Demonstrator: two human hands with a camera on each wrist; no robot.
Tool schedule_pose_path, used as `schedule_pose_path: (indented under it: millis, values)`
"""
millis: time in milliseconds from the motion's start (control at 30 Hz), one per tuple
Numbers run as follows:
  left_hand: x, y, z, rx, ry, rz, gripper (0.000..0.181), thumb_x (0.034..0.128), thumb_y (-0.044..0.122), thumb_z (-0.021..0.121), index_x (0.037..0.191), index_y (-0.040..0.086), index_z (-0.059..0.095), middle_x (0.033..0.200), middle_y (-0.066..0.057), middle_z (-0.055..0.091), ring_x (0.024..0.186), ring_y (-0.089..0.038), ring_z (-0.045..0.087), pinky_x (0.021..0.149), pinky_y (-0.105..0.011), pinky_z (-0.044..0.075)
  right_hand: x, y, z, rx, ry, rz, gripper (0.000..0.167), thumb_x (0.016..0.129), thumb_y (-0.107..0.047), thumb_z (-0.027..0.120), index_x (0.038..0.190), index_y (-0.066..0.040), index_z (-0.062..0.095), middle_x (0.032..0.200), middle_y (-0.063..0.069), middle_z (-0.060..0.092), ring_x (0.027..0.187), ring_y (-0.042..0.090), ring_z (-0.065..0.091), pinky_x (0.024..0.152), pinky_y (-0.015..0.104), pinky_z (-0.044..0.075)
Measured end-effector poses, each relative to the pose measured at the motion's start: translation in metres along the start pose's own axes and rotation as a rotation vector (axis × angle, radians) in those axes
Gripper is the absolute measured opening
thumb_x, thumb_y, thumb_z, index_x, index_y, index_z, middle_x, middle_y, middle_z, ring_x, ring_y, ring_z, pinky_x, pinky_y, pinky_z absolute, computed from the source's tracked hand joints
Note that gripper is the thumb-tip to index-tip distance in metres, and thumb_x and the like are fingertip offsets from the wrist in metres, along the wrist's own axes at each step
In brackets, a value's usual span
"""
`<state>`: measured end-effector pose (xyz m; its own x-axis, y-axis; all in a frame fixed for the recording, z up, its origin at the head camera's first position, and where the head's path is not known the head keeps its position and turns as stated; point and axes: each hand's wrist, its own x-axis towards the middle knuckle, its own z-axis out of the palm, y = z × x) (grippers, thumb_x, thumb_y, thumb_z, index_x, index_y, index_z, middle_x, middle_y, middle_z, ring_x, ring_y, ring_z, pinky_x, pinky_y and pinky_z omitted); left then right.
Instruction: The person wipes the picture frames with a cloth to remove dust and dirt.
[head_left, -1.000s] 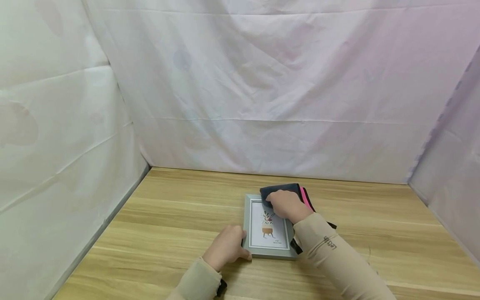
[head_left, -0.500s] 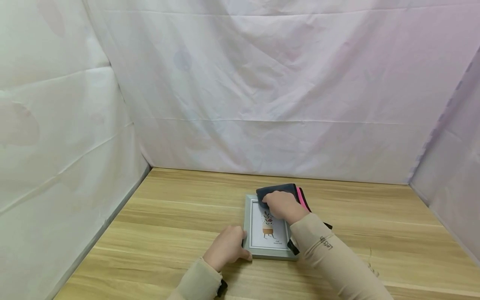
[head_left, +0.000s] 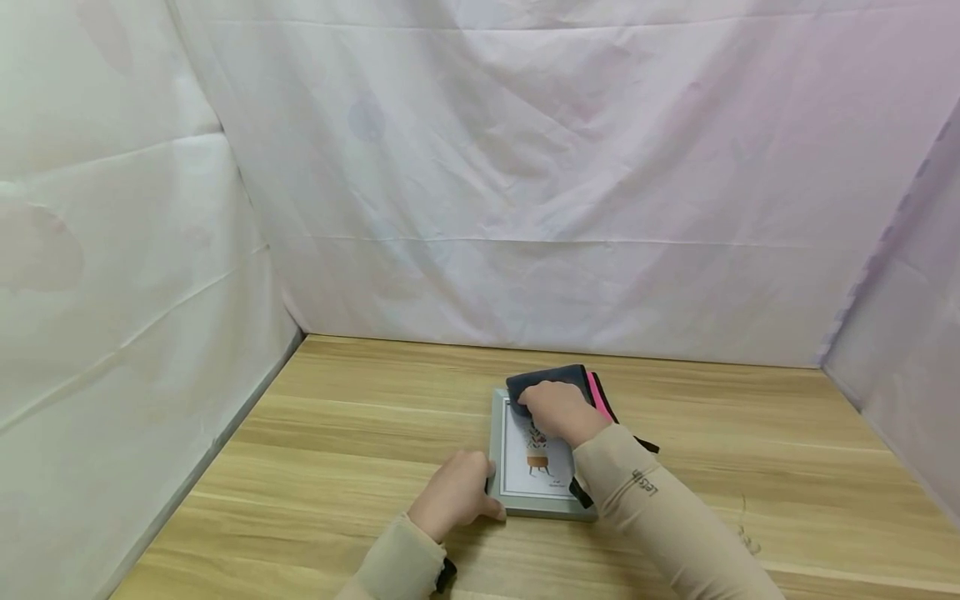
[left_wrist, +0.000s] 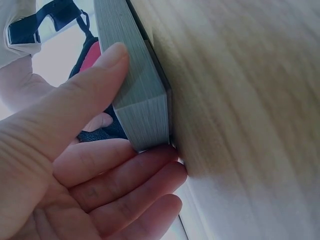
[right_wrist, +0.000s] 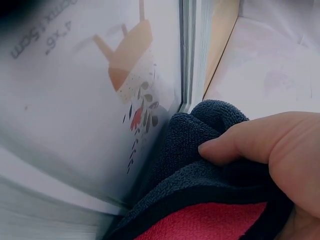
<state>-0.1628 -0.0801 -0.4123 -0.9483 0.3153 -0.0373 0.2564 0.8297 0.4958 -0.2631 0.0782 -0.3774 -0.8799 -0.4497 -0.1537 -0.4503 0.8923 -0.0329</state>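
Note:
A grey picture frame [head_left: 537,504] lies flat on the wooden table, with a plant-pot print behind its front. My left hand [head_left: 454,493] holds the frame at its near left corner; in the left wrist view the thumb [left_wrist: 107,62] lies on one edge and the fingers reach round the corner. My right hand [head_left: 561,410] grips a dark grey and pink cloth [head_left: 543,381] against the far part of the frame. In the right wrist view the folded cloth [right_wrist: 185,145] touches the frame's front beside the print, the thumb on top of it. The cloth hides the frame's far right corner.
The wooden table [head_left: 360,417] extends around the frame on all sides. A pale curtain [head_left: 562,183] hangs along the table's back edge, and more pale sheeting [head_left: 127,275] closes off the left side. Dark straps show near both wrists.
My right hand has slid the cloth slightly to the left along the far part of the frame. My left hand stays at the near left corner, almost unmoved.

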Motion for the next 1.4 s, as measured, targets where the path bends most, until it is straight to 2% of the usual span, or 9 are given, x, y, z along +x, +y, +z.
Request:
schedule_pose_path:
  millis: [233, 700, 900, 1400]
  values:
    - [0.001, -0.002, 0.001, 0.002, -0.006, 0.006, 0.031, 0.0584, 0.022, 0.089, 0.067, 0.009, 0.061, 0.063, 0.004, 0.048, 0.054, -0.008, 0.035, 0.050, -0.022, 0.035, 0.001, -0.004, -0.001, -0.009, 0.000, 0.003, 0.026, 0.095, -0.008, 0.052, 0.113, -0.019, 0.068, 0.102, 0.007, 0.068, 0.071, 0.016, 0.053, 0.062, 0.033, 0.039]
    - [0.000, -0.001, 0.001, -0.027, -0.013, 0.004, 0.030, 0.0602, 0.020, 0.088, 0.065, 0.011, 0.059, 0.059, 0.006, 0.045, 0.052, -0.007, 0.033, 0.048, -0.021, 0.033, 0.006, -0.009, 0.003, -0.020, 0.006, -0.008, 0.028, 0.093, -0.009, 0.056, 0.115, -0.019, 0.068, 0.104, 0.007, 0.069, 0.073, 0.015, 0.056, 0.064, 0.033, 0.043]
    - [0.001, 0.001, 0.001, -0.027, -0.014, 0.000, 0.030, 0.0603, 0.020, 0.088, 0.066, 0.010, 0.061, 0.060, 0.006, 0.046, 0.053, -0.007, 0.033, 0.049, -0.021, 0.033, 0.007, -0.012, 0.003, -0.031, -0.006, 0.003, 0.028, 0.095, -0.011, 0.053, 0.117, -0.020, 0.067, 0.108, 0.006, 0.068, 0.082, 0.016, 0.060, 0.069, 0.035, 0.047]
    - [0.001, 0.000, 0.002, -0.035, -0.005, -0.019, 0.032, 0.0579, 0.021, 0.089, 0.066, 0.010, 0.060, 0.059, 0.006, 0.045, 0.052, -0.007, 0.034, 0.048, -0.022, 0.032, 0.008, -0.014, 0.003, -0.035, -0.010, 0.006, 0.029, 0.095, -0.011, 0.053, 0.119, -0.021, 0.066, 0.111, 0.006, 0.068, 0.082, 0.015, 0.060, 0.069, 0.034, 0.046]
